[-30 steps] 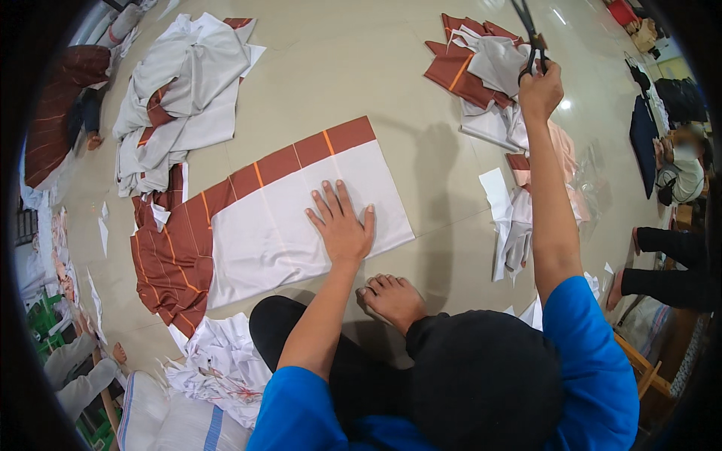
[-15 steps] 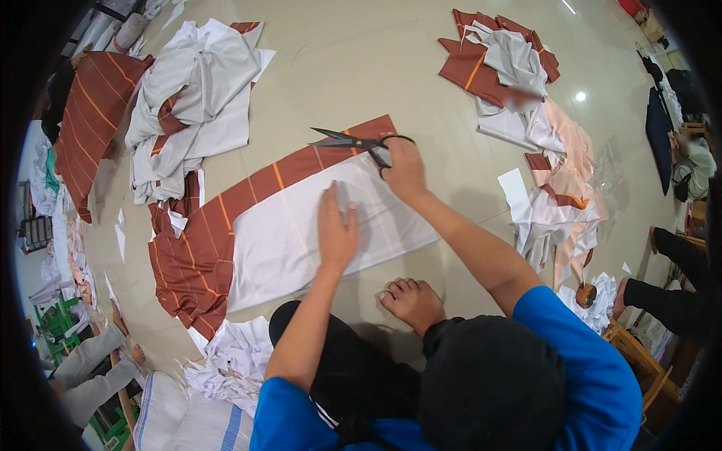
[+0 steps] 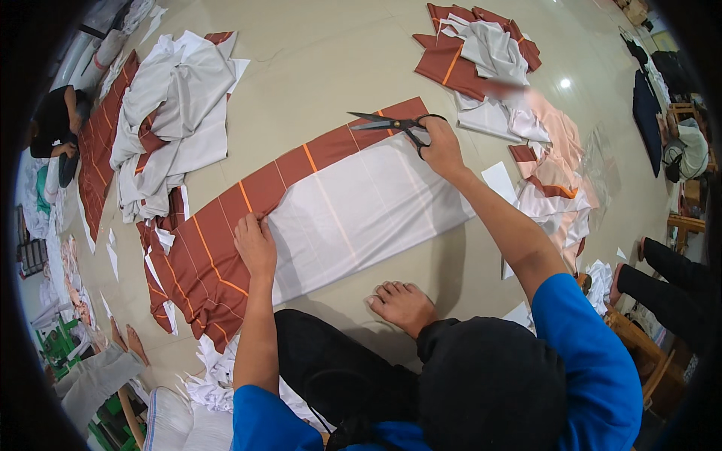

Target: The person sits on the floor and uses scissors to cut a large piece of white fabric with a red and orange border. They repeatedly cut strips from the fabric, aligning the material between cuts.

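A length of rust-brown fabric with orange lines (image 3: 207, 263) lies on the floor, with its pale grey-white side (image 3: 361, 210) folded along it. My left hand (image 3: 254, 244) pinches the cloth where the brown meets the pale layer. My right hand (image 3: 442, 150) grips black scissors (image 3: 380, 122), which lie over the brown band near the cloth's far right end, their blades pointing left.
Heaps of grey and brown cloth (image 3: 180, 98), mixed cloth (image 3: 474, 60) and peach cloth (image 3: 556, 135) flank the work. A person in black (image 3: 56, 116) is at far left, another (image 3: 688, 150) at right. My bare foot (image 3: 398, 304), white sacks (image 3: 188, 417) and wooden furniture (image 3: 632, 338) are nearby.
My right hand brought the scissors down from upper right onto the fabric. My left hand moved from flat on the pale cloth leftward to pinch the fold.
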The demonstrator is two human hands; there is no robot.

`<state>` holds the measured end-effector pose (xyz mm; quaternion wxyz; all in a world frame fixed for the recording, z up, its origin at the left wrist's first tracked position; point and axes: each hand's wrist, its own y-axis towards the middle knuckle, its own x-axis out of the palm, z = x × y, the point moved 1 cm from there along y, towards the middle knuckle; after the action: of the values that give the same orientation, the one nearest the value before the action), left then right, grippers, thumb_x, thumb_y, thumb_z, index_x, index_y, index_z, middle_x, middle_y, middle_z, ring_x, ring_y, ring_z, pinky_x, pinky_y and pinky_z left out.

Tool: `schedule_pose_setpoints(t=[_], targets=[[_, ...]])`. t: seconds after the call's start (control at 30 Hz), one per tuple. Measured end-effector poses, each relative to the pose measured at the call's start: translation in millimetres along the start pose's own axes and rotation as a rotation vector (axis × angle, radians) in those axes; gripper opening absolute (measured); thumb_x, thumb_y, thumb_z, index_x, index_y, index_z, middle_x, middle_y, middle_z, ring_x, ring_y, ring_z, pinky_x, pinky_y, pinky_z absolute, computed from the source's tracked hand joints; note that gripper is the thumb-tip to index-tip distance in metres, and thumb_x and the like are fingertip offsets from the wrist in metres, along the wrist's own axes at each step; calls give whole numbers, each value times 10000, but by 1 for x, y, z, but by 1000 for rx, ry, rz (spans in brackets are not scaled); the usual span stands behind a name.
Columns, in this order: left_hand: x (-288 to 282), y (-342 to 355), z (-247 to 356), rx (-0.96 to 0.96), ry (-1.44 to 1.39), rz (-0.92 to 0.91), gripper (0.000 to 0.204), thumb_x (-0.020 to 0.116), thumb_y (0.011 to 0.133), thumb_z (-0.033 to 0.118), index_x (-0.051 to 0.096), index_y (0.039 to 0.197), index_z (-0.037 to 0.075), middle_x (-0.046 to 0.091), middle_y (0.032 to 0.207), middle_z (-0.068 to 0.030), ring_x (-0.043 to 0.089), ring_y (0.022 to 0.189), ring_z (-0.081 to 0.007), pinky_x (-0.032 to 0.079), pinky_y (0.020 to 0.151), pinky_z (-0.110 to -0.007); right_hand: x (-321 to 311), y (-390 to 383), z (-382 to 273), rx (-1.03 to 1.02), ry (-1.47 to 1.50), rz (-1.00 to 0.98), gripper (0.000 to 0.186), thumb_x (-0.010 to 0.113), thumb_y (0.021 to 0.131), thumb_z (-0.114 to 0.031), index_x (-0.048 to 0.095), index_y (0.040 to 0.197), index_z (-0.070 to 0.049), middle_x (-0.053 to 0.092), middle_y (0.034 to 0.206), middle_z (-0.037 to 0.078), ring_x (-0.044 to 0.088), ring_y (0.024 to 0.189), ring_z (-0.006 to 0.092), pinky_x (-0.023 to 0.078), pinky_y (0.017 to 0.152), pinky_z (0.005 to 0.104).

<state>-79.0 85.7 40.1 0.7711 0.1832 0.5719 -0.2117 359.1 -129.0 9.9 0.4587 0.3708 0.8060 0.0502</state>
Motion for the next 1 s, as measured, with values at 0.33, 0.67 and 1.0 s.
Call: schedule_pose_setpoints(t=[0.33,0.67,1.0], targets=[[-6,8,-2,21,-263,25,190,553,1172,153,632,1242,-5,739,1194,-232,699,1088,-460,505,940,-551,-10,15,4,-107,19,-116,249,802,925,-11,660,1124,-57,699,1090,138,661,1095,381,524,923,499],[1,20,3,58,-202,85,202,572,1175,205,639,1209,17,716,1184,-204,687,1041,-440,487,875,-537,-14,18,12,-156,0,-140,243,776,926,6,651,1128,-46,687,1083,145,647,1095,395,513,939,517],[14,25,0,10,-172,93,226,568,1181,233,647,1214,23,712,1184,-185,699,1067,-426,510,906,-532,-18,17,12,-100,-50,-94,257,780,932,16,668,1159,-31,722,1144,165,661,1139,424,520,959,525]])
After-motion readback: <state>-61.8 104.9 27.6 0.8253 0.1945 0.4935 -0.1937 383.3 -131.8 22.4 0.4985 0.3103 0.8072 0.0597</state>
